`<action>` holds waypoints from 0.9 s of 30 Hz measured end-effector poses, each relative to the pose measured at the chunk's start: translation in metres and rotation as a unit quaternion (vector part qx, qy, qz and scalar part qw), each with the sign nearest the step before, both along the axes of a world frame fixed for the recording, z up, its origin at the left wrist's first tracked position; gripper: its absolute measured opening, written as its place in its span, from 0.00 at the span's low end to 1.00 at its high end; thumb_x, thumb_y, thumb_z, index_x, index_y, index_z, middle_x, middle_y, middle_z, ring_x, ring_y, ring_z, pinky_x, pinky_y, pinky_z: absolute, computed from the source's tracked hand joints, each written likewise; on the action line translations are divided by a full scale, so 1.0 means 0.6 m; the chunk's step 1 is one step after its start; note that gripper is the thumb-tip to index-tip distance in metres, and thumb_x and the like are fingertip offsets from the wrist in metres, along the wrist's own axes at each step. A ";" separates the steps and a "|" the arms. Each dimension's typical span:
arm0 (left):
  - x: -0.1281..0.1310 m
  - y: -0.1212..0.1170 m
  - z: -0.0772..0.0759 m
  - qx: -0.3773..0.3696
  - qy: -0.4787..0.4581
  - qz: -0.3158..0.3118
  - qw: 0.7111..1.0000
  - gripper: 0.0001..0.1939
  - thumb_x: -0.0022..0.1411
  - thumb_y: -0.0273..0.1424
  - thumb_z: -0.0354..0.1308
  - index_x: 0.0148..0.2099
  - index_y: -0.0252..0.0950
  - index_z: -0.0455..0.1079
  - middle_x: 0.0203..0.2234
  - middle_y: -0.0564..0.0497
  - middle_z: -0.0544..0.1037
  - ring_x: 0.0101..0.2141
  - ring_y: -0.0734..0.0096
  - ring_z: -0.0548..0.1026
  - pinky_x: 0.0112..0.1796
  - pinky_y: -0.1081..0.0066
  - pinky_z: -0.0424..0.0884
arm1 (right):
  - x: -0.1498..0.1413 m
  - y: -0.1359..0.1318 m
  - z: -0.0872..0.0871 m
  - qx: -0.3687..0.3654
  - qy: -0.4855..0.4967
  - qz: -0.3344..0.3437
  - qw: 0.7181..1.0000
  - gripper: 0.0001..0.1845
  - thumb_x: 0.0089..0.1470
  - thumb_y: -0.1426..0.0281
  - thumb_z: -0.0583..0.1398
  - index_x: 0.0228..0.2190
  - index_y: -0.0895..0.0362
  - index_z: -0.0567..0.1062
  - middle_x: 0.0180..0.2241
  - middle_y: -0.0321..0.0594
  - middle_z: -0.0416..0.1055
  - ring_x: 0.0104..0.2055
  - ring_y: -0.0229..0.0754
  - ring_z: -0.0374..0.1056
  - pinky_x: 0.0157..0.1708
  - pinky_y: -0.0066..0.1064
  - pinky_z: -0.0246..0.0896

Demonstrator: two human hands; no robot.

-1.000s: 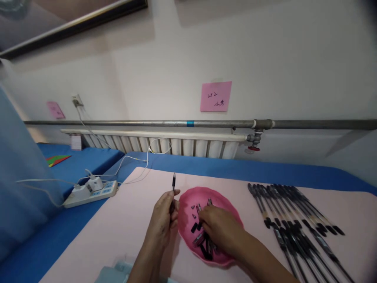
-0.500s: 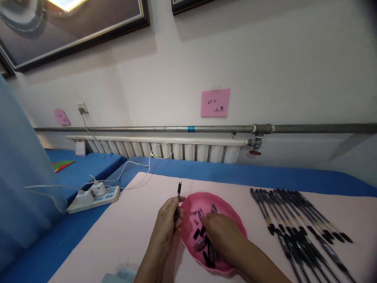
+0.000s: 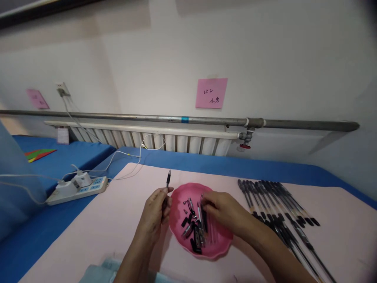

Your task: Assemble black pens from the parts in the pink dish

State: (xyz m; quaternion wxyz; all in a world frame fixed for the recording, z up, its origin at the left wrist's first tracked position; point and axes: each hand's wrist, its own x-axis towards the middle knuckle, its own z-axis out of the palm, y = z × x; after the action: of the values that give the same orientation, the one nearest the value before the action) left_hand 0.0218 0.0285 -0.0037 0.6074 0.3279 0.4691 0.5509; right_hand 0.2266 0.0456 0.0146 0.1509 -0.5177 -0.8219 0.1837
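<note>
My left hand (image 3: 156, 208), left of the bowl, is closed around a pen (image 3: 168, 180) with a black grip, its pointed metal tip upward. Over the right side of a pink scalloped bowl (image 3: 179, 188) is my right hand (image 3: 219, 206), its fingers curled together; whatever they pinch is hidden and slightly blurred. Loose pen parts fill the bowl: small metal tips (image 3: 185, 212), short black pieces (image 3: 184, 222), silver-and-black clip pieces (image 3: 188, 230) and thin clear tubes, which look smeared.
Two rows of black pens (image 3: 265, 196) lie at the right on a pink sheet (image 3: 118, 220) over the blue surface (image 3: 176, 157). A power strip (image 3: 88, 192) with white cables is at the left. Light-blue cloth (image 3: 97, 273) shows at the bottom. A radiator (image 3: 135, 138) runs along the wall.
My right hand has lifted from among the bowl's parts toward its upper right edge, uncovering more of them. My left hand keeps the pen upright. The camera view has shifted.
</note>
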 end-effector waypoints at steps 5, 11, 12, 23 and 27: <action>0.000 0.001 0.002 -0.005 0.000 -0.003 1.000 0.18 0.51 0.42 0.57 0.39 0.35 0.66 0.17 0.60 0.64 0.13 0.87 0.52 0.15 0.81 0.42 | -0.004 -0.007 -0.009 -0.048 -0.019 0.038 0.998 0.15 0.38 0.83 0.51 0.22 0.55 0.73 0.23 0.35 0.70 0.25 0.36 0.62 0.25 0.26 0.47; 0.000 0.000 0.007 -0.009 -0.004 0.004 1.000 0.19 0.49 0.42 0.58 0.39 0.34 0.67 0.16 0.59 0.65 0.12 0.88 0.52 0.15 0.80 0.42 | -0.022 -0.017 -0.010 -0.060 -0.059 0.076 0.994 0.14 0.35 0.84 0.53 0.22 0.57 0.74 0.28 0.39 0.70 0.30 0.38 0.63 0.26 0.26 0.49; 0.000 0.000 0.008 -0.010 -0.004 0.005 1.000 0.19 0.49 0.42 0.58 0.39 0.34 0.67 0.16 0.59 0.65 0.12 0.88 0.52 0.15 0.80 0.42 | -0.027 -0.020 -0.009 -0.061 -0.063 0.079 0.993 0.14 0.36 0.83 0.54 0.24 0.57 0.74 0.30 0.40 0.71 0.31 0.39 0.64 0.27 0.26 0.50; 0.004 0.000 0.005 -0.012 -0.003 0.002 1.000 0.17 0.50 0.41 0.58 0.38 0.34 0.66 0.16 0.60 0.64 0.12 0.87 0.52 0.14 0.80 0.42 | -0.055 -0.034 -0.032 -0.037 -0.139 0.080 0.986 0.10 0.41 0.77 0.56 0.29 0.58 0.76 0.33 0.45 0.70 0.34 0.45 0.65 0.28 0.30 0.49; 0.000 0.001 0.005 -0.008 -0.002 0.002 1.000 0.18 0.50 0.41 0.58 0.39 0.34 0.66 0.16 0.60 0.64 0.12 0.87 0.52 0.14 0.80 0.42 | -0.049 -0.028 -0.023 -0.021 -0.101 0.113 0.988 0.06 0.40 0.78 0.57 0.24 0.58 0.74 0.30 0.42 0.71 0.33 0.43 0.64 0.32 0.31 0.52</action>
State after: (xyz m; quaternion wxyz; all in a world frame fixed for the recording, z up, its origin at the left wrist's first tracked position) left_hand 0.0220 0.0288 -0.0008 0.6100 0.3205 0.4730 0.5490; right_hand 0.1973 0.0286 0.0010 0.0348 -0.4408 -0.8819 0.1639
